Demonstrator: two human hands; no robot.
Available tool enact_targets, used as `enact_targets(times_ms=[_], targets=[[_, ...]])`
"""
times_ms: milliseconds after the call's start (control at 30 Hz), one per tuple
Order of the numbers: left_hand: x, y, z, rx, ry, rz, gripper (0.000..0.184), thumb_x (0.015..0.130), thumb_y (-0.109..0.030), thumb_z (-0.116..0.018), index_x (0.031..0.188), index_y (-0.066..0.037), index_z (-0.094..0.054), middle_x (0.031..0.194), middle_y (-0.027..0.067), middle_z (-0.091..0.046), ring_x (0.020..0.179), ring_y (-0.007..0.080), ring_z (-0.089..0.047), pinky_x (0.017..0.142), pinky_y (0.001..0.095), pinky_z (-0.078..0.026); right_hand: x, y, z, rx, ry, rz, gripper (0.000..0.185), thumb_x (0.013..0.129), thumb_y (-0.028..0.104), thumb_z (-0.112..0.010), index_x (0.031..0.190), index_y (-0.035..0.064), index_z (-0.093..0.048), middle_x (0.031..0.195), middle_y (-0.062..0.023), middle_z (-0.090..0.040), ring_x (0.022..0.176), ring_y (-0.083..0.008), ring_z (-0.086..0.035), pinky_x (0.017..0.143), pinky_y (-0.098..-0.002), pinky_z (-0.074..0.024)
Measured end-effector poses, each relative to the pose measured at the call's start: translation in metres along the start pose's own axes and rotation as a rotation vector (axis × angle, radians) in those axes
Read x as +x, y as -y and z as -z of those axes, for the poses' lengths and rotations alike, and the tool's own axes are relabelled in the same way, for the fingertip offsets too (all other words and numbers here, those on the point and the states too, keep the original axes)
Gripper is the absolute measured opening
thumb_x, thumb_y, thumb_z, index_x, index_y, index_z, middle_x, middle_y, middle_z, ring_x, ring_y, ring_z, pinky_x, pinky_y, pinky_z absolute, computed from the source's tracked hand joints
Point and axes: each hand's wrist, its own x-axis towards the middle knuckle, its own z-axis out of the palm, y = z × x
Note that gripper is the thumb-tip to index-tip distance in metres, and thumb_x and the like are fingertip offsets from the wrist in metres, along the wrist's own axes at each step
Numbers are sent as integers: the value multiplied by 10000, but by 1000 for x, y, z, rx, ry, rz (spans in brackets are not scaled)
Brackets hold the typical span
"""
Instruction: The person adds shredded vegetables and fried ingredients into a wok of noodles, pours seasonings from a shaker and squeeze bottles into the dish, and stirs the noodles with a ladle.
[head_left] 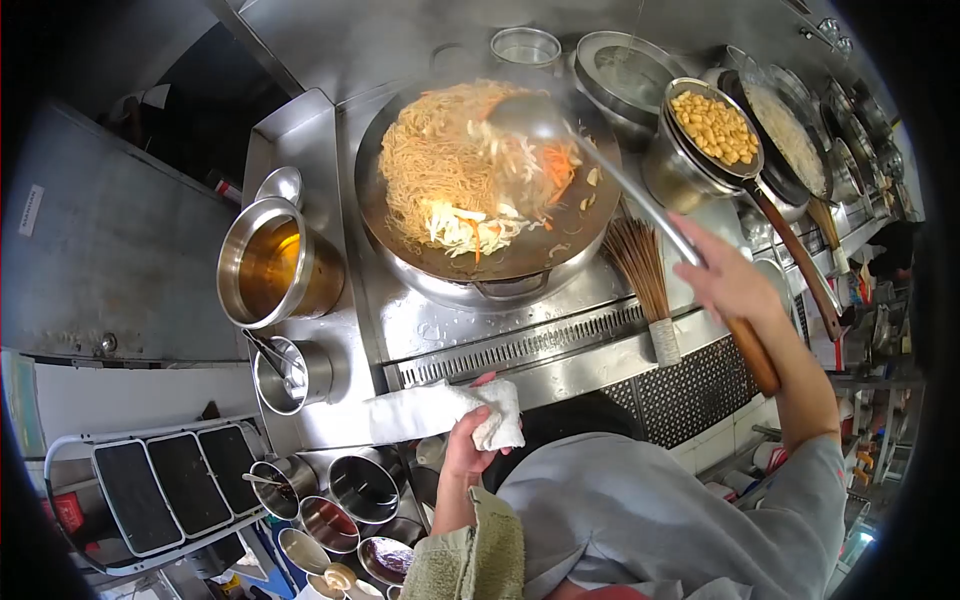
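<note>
My right hand is closed around the wooden-ended handle of a long metal ladle. The ladle's bowl, blurred by motion, is over the noodles in a large wok. Shredded cabbage and carrot strips lie among and beside the noodles, and steam rises from them. Down at the stove's front edge, my left hand grips a folded white cloth. A strip of white cloth stretches from it to the left. Part of the left hand is hidden by the cloth.
A pot of amber liquid and a smaller pot stand left of the wok. At right are a bamboo brush and a strainer of golden cubes over a pot. Several sauce containers sit at lower left.
</note>
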Motion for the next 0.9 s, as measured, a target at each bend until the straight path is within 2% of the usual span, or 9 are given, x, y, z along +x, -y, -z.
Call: enact_targets(times_ms=[33,267,333,367,433,600,700,800,900], targets=[[2,0,0,-36,-6,-10,718,796,-234,-619,1432,-75,-326,1063,220,-606,750,347,-676,395,350,-548,21,-13,5,-54,-69,92,608,932,134,-540,1489,127,-297,663,-26,-492,410,-90,-456,347,-248,-384],[0,-1,-13,-45,-27,-113,713,826,-277,-626,1436,-64,-324,1132,202,-593,871,422,-671,454,410,-599,124,-9,-16,140,-39,96,523,963,131,-502,1457,116,-329,658,14,-441,412,-64,-394,336,-247,-378],[-2,0,-8,-66,17,-121,709,843,-287,-618,1443,-67,-313,1174,193,-579,912,447,-659,477,429,-609,137,-15,-36,682,266,-81,432,977,140,-489,1395,117,-384,660,30,-407,413,-36,-370,312,-228,-349],[-3,-1,-10,-54,10,-116,704,845,-280,-615,1443,-68,-310,1180,195,-573,910,446,-659,478,431,-609,137,-17,-38,680,270,-77,432,977,140,-489,1395,117,-384,660,30,-407,413,-36,-370,312,-228,-349],[-3,1,-7,-1,-4,-108,687,850,-267,-604,1436,-65,-308,1185,202,-562,881,436,-662,470,428,-600,131,-25,-42,1252,559,-204,376,982,133,-482,1352,126,-412,664,40,-380,412,-11,-355,285,-204,-315],[-13,-7,-1,61,-52,-74,666,849,-246,-587,1428,-62,-314,1160,208,-561,826,407,-667,433,399,-576,61,0,-37,1091,526,-103,442,976,123,-480,1402,127,-361,670,31,-382,401,-18,-357,268,-197,-310],[-17,-11,2,92,-77,-50,669,833,-234,-581,1426,-66,-322,1143,198,-565,796,369,-675,402,370,-558,19,29,-31,775,331,32,631,953,124,-510,1508,107,-209,637,26,-398,368,-45,-353,281,-209,-332],[-20,-13,4,89,-65,-14,679,829,-239,-586,1430,-69,-320,1117,194,-571,773,356,-671,390,362,-547,3,33,-32,505,178,141,645,949,108,-503,1513,85,-192,594,32,-411,363,-49,-365,300,-213,-347],[-22,-12,9,112,-10,22,685,827,-244,-588,1433,-72,-318,1108,193,-570,755,346,-665,383,357,-538,6,27,-32,361,9,128,618,951,109,-497,1502,60,-221,576,41,-411,376,-50,-375,311,-217,-356]])
